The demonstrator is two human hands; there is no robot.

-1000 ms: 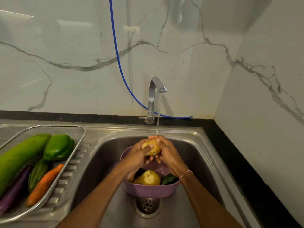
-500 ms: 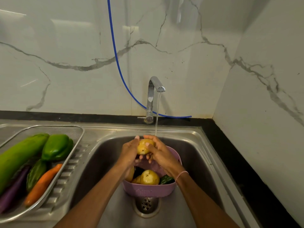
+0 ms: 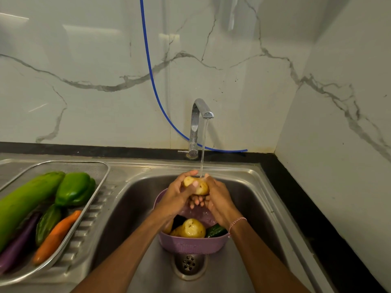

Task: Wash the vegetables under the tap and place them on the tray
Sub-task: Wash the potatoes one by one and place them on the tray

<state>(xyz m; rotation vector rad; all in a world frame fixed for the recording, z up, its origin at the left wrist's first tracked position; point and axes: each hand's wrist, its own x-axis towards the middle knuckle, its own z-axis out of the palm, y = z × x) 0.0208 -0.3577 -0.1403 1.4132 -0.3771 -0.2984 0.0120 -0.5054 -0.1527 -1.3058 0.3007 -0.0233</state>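
Note:
A yellow potato (image 3: 197, 185) sits between my left hand (image 3: 176, 196) and my right hand (image 3: 218, 199), both closed around it. Water runs from the steel tap (image 3: 197, 123) onto the potato's right end. Below my hands stands a purple basket (image 3: 190, 246) in the sink (image 3: 249, 199), holding another potato (image 3: 193, 228), a dark green cucumber (image 3: 215, 230) and more partly hidden pieces. On the left, a wire mesh tray (image 3: 93, 166) holds a long green gourd (image 3: 23, 204), a green pepper (image 3: 74, 189), a bitter gourd (image 3: 47, 224), a carrot (image 3: 56, 236) and a purple aubergine (image 3: 18, 243).
The sink drain (image 3: 189, 264) lies just in front of the basket. A blue hose (image 3: 154, 85) hangs down the marble wall behind the tap. A black counter edge (image 3: 296, 199) borders the sink's right side, with a marble wall beyond it.
My hands carried the potato slightly left and up, out of the stream, then back under it. They keep turning and rubbing it. The tray's vegetables have not moved.

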